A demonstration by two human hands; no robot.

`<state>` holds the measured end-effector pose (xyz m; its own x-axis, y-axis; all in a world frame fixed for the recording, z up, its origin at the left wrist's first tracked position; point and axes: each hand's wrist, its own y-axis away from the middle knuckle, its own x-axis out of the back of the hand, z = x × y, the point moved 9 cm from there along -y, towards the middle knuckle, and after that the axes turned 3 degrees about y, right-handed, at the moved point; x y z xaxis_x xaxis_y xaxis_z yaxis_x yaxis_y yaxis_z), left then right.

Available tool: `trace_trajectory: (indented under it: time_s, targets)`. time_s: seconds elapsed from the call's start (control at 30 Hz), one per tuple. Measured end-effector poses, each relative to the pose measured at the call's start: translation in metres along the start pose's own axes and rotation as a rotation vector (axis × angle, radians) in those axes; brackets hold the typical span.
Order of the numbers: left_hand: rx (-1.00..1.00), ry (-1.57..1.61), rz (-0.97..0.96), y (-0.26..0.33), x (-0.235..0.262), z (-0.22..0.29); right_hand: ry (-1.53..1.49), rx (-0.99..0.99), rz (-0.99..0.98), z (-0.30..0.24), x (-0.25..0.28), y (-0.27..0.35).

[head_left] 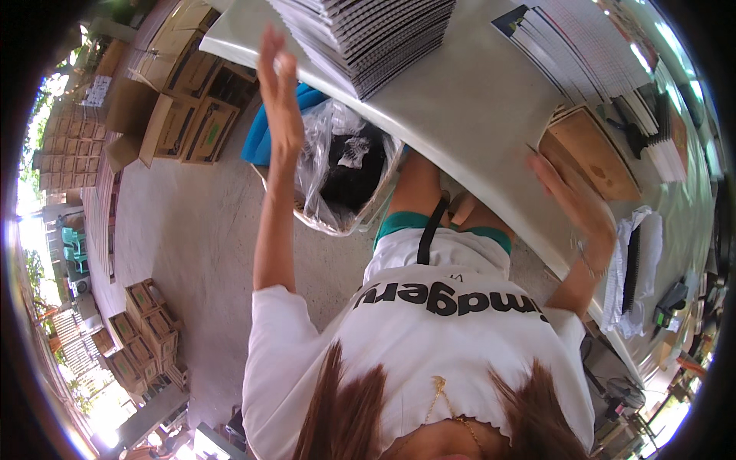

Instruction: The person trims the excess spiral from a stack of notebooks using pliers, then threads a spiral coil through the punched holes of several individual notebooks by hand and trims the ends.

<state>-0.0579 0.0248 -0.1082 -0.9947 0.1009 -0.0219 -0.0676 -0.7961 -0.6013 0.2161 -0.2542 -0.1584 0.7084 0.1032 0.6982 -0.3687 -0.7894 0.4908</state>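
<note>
My left hand (280, 103) is raised beside the table's left edge, fingers stretched out and nothing in it. Close to its right stands a tall stack of spiral-bound notebooks (399, 38), their dark binding coils facing me. Over the right part of the table hovers my right hand (571, 195), its fingers extended toward the left. A thin dark sliver shows at those fingertips, too small to make out. Just beyond this hand lies a brown wooden block or box (594, 149). A bracelet is on my right wrist.
The pale table (475, 100) runs diagonally before me. More bound notebooks (575, 54) lie fanned at its far right. A lined basket (337, 169) with dark contents stands on the floor beside a blue object. Cardboard boxes (184, 115) are piled at left.
</note>
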Motion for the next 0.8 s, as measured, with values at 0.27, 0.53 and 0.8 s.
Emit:
trace_trajectory:
  time_s: [0.27,0.53,0.8]
  targets:
    - [0.248,-0.403,-0.335,0.092,-0.027,-0.092,0.001,-0.273,0.589,0.236,0.03,0.036]
    - [0.208,-0.644,-0.216,0.09,-0.054,-0.108,0.04,-0.369,0.801,0.237,0.031,0.039]
    - [0.338,-0.65,-0.036,0.091,-0.054,-0.123,0.184,-0.275,1.216,0.187,0.01,0.062]
